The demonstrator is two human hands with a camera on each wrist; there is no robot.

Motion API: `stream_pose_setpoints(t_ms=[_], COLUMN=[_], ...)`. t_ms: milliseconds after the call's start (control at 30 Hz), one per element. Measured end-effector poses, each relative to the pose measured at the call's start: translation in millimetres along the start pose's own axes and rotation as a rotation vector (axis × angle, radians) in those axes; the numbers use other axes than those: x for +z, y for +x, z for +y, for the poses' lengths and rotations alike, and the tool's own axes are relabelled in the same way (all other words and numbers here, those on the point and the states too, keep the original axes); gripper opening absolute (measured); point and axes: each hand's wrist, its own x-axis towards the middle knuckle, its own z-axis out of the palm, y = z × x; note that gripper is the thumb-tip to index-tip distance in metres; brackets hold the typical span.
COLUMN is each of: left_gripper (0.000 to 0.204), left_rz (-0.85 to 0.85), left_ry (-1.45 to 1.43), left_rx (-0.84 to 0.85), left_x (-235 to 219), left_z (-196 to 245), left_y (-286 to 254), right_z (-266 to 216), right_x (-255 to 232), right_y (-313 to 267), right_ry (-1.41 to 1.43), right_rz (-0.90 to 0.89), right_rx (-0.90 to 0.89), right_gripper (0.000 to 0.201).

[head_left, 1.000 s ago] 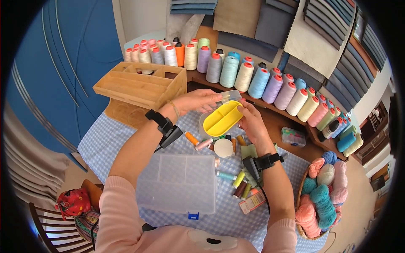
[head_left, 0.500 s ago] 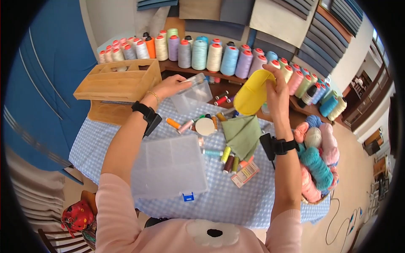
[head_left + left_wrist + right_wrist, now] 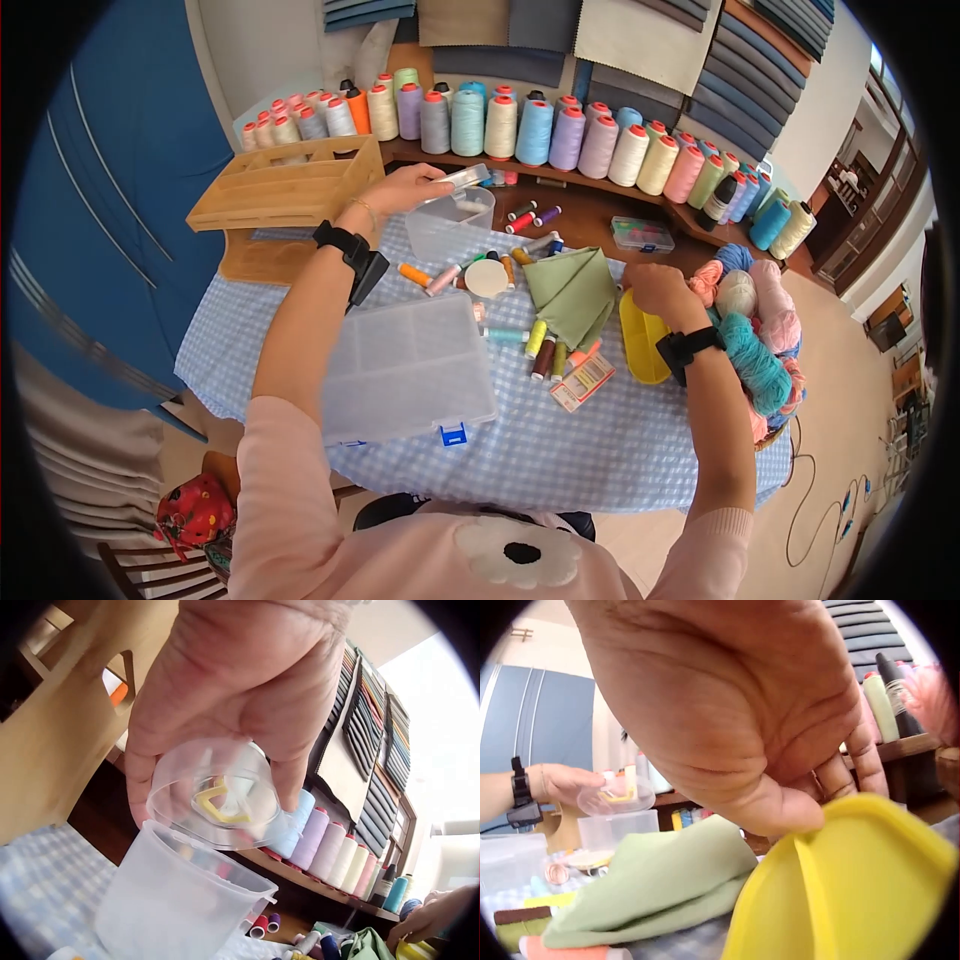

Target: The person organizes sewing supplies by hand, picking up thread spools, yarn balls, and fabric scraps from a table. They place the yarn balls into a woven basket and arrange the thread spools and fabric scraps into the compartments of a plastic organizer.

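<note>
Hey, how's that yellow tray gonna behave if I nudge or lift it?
The tray is probably light, as its walls look thin and plastic. It seems fairly stiff, since its rim keeps its curve in the right grip. Wide and shallow, it would likely slide rather than roll.

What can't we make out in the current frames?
Right wrist view: lower part of the yellow tray, cut off by the bottom edge.
Head view: part of the yellow tray, hidden by the right hand.
Left wrist view: base of the clear container, cut off by the bottom edge.
Head view: anything under the green cloth, hidden by it.
Head view: fine print on the card, too small.
</note>
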Motion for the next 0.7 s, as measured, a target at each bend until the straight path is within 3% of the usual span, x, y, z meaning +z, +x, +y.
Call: stream_pose_setpoints(t_ms=[33,100,133,200,233,300,400,533,600,633,700], left_gripper=[0.061,0.060,0.059,0.059,0.059,0.059,0.059,0.056,0.056,0.056,0.056], left_rz=[-0.024,-0.040,-0.067,-0.093,-0.125,-0.164,-0.201,-0.168,-0.126,-0.084,-0.079], left_ry=[0.004,0.011,0.014,0.003,-0.008,-0.006,-0.001,-0.022,0.018,0.055,0.085], left_rx=[0.001,0.016,0.030,0.027,0.024,0.024,0.016,-0.037,-0.039,-0.042,-0.021], left_x=[-2.1,-5.4,-6.3,-8.4,-9.0,-11.5,-12.6,-11.3,-10.1,-8.9,-6.7], left_z=[-0.4,-2.4,-2.4,-2.5,-0.6,2.5,5.5,12.9,13.9,14.4,18.1], left_y=[-0.5,-2.0,-3.6,-6.0,-8.5,-14.2,-18.4,-25.1,-26.7,-27.4,-34.4], right_z=[0.9,3.0,-2.1,-15.3,-15.5,-14.6,-9.4,-23.5,-32.7,-40.2,-60.4], right_x=[3.6,9.9,3.0,-11.6,-8.9,4.6,20.2,-11.6,-15.5,-17.3,-19.8], right_y=[2.1,8.1,8.4,8.2,12.6,26.1,40.5,40.0,60.2,71.1,95.9], right_ry=[-0.001,0.025,0.023,0.236,0.239,0.289,0.294,0.171,0.481,0.481,0.489], right_rz=[0.008,0.238,0.242,0.123,0.125,0.113,0.142,0.222,0.462,0.468,0.395], right_rx=[-0.006,-0.073,-0.078,-0.112,-0.115,-0.192,-0.194,-0.114,-0.303,-0.301,-0.475], right_gripper=[0.028,0.040,0.040,0.060,0.060,0.079,0.080,0.068,0.053,0.053,0.047])
